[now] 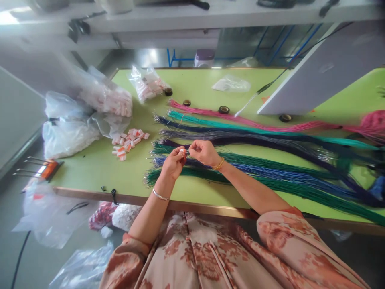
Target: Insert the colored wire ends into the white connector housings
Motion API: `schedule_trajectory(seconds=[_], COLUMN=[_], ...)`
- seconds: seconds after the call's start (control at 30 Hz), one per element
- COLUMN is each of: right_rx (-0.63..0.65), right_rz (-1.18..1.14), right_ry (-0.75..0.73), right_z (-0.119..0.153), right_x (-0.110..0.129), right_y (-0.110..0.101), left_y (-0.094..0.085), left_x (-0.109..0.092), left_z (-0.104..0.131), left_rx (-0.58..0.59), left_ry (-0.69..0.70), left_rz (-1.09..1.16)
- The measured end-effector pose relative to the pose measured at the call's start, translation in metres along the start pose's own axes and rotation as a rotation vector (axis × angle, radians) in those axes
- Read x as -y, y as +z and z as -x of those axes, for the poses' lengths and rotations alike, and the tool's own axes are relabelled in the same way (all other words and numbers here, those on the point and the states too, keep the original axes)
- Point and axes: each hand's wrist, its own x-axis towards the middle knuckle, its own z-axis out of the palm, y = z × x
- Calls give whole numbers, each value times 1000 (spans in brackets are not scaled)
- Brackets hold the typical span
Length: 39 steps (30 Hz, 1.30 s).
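My left hand [174,162] is pinched around a small white-and-orange connector [183,151]. Close to its right, my right hand [204,152] has its thumb and fingertips pressed together at the connector's side; what they pinch, perhaps a thin wire end, is too small to make out. Both hands are above bundles of wires: pink [210,111], turquoise [216,125], dark blue, grey, green [270,163] and blue [255,170]. A loose pile of white-and-orange connectors [128,143] lies to the left of the hands.
Plastic bags of connectors [148,85] and white parts [66,136] stand at the left and back. Black tape rolls [224,109] lie behind the wires. An orange holder with metal prongs [49,169] sits at the left edge. A slanted panel [319,72] rises at the right.
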Motion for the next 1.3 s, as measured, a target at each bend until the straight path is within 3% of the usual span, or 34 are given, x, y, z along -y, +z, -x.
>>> schedule_trajectory(seconds=[0.17,0.83,1.07,1.3], right_rx=[-61,-89,-36,54], right_rz=[29,59,-30,51], right_ry=[-23,-24,13,-76], right_z=[3,9,9,11], right_x=[-2,-1,-4,-2], right_y=[5,11,16,9], left_y=[0,-3,-2,0], left_x=[0,3,13,13], left_z=[1,-2,-1,1], left_rx=[-4,-14,-49,-72], left_ry=[3,14,122,178], left_rz=[-23,-33,-85,-106])
